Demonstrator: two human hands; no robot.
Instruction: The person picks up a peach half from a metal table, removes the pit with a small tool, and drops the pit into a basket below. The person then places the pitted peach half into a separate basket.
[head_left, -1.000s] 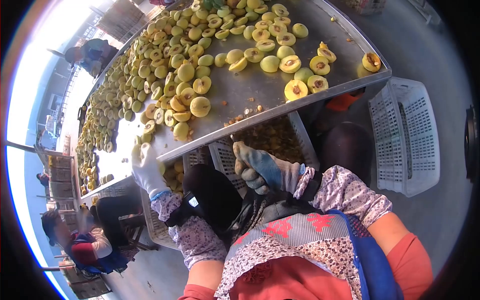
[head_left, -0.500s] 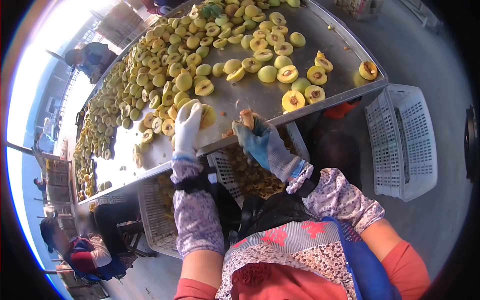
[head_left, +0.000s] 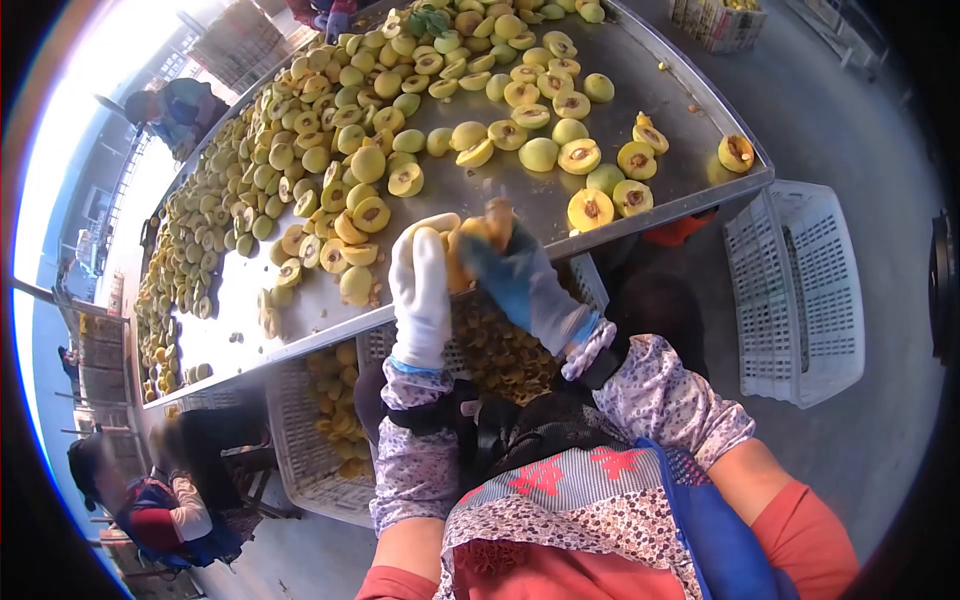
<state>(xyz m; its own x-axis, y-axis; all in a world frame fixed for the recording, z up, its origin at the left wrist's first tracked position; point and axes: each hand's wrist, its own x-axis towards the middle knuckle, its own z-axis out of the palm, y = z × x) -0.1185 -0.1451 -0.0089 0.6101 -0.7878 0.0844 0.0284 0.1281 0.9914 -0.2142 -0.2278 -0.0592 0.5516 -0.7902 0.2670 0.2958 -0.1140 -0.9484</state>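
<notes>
My left hand (head_left: 421,290), in a white glove, is closed around a halved yellow peach (head_left: 457,250) just over the table's near edge. Close against the fruit, my right hand (head_left: 520,275) wears a blue and grey glove and is blurred by motion. Its fingers wrap a small tool with a wooden handle (head_left: 497,209); the tool's working end is hidden. Cut peach halves (head_left: 371,215) with brown centres lie on the metal table beyond my left hand. More halves (head_left: 579,156) lie past my right hand.
Below the table edge stand a crate of fruit pieces (head_left: 500,350) and another white crate (head_left: 300,440). Stacked white baskets (head_left: 800,300) are on the floor at right. One person (head_left: 165,500) sits at lower left; another (head_left: 180,110) is across the table (head_left: 690,175).
My left hand has moved right and toward me with a peach half, meeting my right hand. The wooden-handled tool is now against the fruit.
</notes>
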